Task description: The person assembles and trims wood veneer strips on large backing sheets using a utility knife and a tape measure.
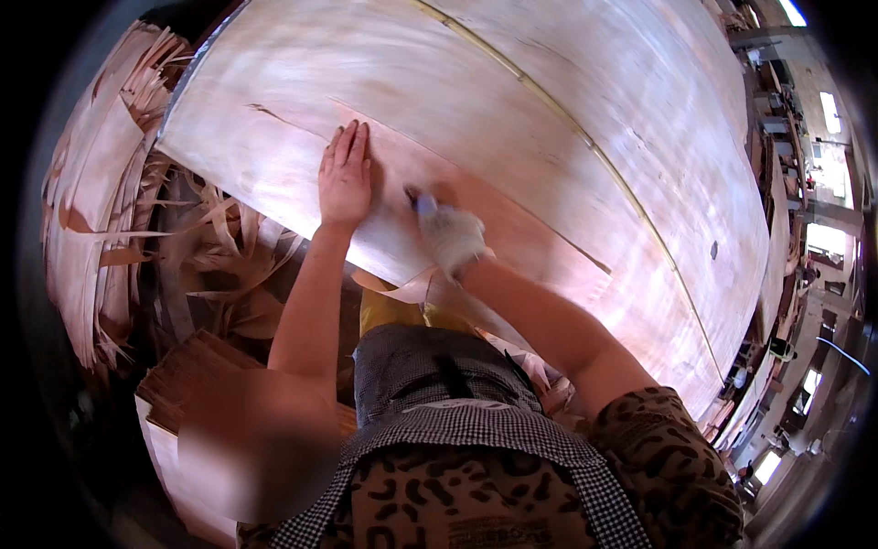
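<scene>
A large, pale wood veneer sheet [549,55] spreads out in front of me, with a pinker veneer strip [494,215] lying on it. My left hand [346,178] is bare and rests flat near the strip's left end, fingers stretched out and close together. To its right, my right hand [453,236] wears a whitish glove and closes round a small tool with a bluish handle and dark tip [422,201]. Motion blurs that tool, so its exact kind is unclear; its tip is at the veneer surface. A thin curled veneer offcut [407,288] hangs at the near edge below this hand.
A long, thin yellowish stick [585,137] lies across the sheet beyond my hands. Veneer scraps [242,247] are heaped below the near edge, beside a tall stack of ragged veneer [101,201] at the left. Workshop benches and windows [823,238] show at far right.
</scene>
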`<move>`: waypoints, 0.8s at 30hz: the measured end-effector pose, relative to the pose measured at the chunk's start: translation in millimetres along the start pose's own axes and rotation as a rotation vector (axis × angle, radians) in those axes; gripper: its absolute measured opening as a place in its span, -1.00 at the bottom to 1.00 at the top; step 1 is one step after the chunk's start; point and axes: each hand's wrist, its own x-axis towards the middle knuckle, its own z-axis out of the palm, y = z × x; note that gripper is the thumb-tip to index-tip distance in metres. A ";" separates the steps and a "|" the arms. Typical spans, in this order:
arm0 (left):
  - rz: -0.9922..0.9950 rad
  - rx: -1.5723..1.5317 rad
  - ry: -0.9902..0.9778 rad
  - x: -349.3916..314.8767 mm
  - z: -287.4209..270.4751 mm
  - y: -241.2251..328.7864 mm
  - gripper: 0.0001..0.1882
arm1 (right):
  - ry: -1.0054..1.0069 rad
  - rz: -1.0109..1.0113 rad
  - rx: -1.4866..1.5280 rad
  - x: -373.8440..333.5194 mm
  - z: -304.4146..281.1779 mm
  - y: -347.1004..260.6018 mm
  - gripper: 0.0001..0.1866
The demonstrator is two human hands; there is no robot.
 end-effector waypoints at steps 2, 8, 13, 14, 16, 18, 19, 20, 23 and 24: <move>0.012 0.005 0.034 1.1 -0.5 3.8 -0.52 | -0.093 0.039 -0.122 -40.1 9.1 18.6 -0.76; 0.293 -0.398 -0.376 -42.7 13.0 95.3 -0.54 | -0.014 -0.024 -0.051 -52.5 28.0 40.0 -0.78; 0.322 -0.062 -0.317 -54.2 19.3 102.0 -0.50 | -0.052 -0.113 -0.074 -135.3 22.7 136.7 -0.81; 0.336 -0.020 -0.304 -54.3 22.8 103.5 -0.50 | -0.007 -0.090 -0.156 -154.4 41.8 175.9 -0.83; 0.334 0.031 -0.282 -55.8 24.1 103.4 -0.51 | -0.097 0.033 -0.389 -202.9 42.5 238.9 -0.86; 0.319 0.045 -0.272 -57.4 22.1 100.2 -0.50 | -0.097 0.211 -0.348 -239.3 22.9 278.5 -0.86; 0.329 0.020 -0.276 -57.5 22.5 101.3 -0.50 | -0.100 0.169 -0.371 -263.2 25.7 306.9 -0.87; 0.339 0.001 -0.276 -57.7 23.6 100.8 -0.49 | -0.098 0.121 -0.393 -274.6 32.0 327.8 -0.86; 0.314 -0.014 -0.275 -61.6 24.7 94.6 -0.47 | 0.275 -0.040 -0.109 -198.7 -16.8 250.7 -0.83; 0.312 -0.016 -0.273 -60.2 25.6 93.6 -0.46 | 0.160 0.025 -0.074 -162.1 -33.4 215.1 -0.85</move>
